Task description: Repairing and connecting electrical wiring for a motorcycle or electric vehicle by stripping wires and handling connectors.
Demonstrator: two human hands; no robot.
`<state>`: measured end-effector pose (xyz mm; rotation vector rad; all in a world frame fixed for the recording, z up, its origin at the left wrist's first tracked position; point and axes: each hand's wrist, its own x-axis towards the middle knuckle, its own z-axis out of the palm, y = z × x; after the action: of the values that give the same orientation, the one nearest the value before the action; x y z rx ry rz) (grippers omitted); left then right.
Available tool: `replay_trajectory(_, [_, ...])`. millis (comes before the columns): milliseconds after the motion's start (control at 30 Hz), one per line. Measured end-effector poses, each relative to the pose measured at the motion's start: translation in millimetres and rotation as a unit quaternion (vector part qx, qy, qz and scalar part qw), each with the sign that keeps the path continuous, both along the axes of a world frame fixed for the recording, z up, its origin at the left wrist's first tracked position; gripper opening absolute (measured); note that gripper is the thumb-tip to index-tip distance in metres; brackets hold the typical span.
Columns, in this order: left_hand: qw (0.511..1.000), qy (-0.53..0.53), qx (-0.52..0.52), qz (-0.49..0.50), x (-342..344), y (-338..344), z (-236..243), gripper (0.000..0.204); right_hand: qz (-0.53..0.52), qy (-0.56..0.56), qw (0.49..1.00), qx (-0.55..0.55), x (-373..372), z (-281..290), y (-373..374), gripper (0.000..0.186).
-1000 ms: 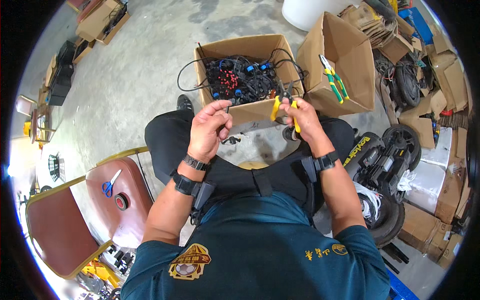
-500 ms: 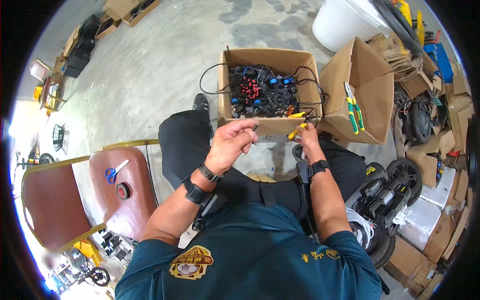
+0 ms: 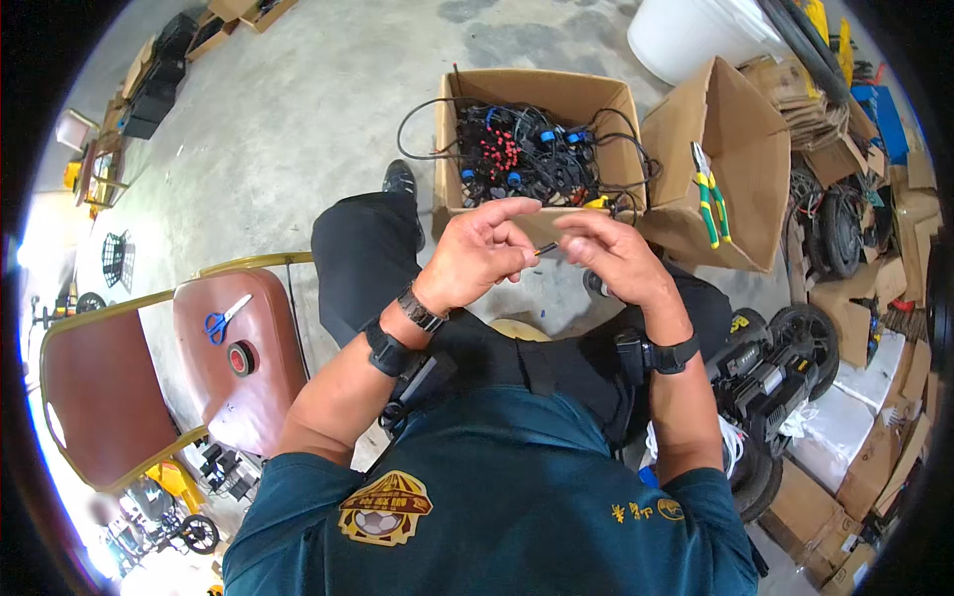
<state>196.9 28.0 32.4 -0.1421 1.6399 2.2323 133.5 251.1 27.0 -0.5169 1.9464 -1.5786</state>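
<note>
My left hand (image 3: 482, 253) pinches a short thin black piece (image 3: 546, 248) between thumb and fingertips, over the near edge of a cardboard box. The piece may be a cable end; it is too small to tell. My right hand (image 3: 626, 260) is just right of it, fingers stretched toward its tip, with no tool in it. Whether the fingertips touch the piece is unclear. Inside the box (image 3: 616, 104) lie tangled black cables (image 3: 542, 174) with blue connectors and a cluster of red tips. A yellow-handled tool (image 3: 597, 203) shows partly at the box's near right corner.
Green-and-yellow pliers (image 3: 710, 197) hang on the second cardboard box (image 3: 760, 169) at right. Blue-handled scissors (image 3: 227, 320) and a tape roll (image 3: 240, 359) lie on the brown chair seat (image 3: 260, 407). A wheeled black machine (image 3: 770, 377) stands right of my leg.
My right hand has let go of the yellow-handled tool, which is now at the box's corner. It has moved left toward the black piece, which my left hand still holds, slightly farther right.
</note>
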Motion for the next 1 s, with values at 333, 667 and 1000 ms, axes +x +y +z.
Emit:
replay_trajectory(333, [0.984,0.07,-0.121,-0.109,13,8,3,0.011,0.159,0.346,0.905,0.188,11,59,-4,0.012])
replay_trajectory(667, [0.894,0.336,-0.19,-0.227,20,1,40,0.009,0.321,0.317,0.867,0.212,30,106,4,0.025])
replay_trajectory(1000, [0.989,0.098,-0.091,-0.067,22,-40,22,0.015,0.047,0.032,0.983,0.173,11,90,89,0.013])
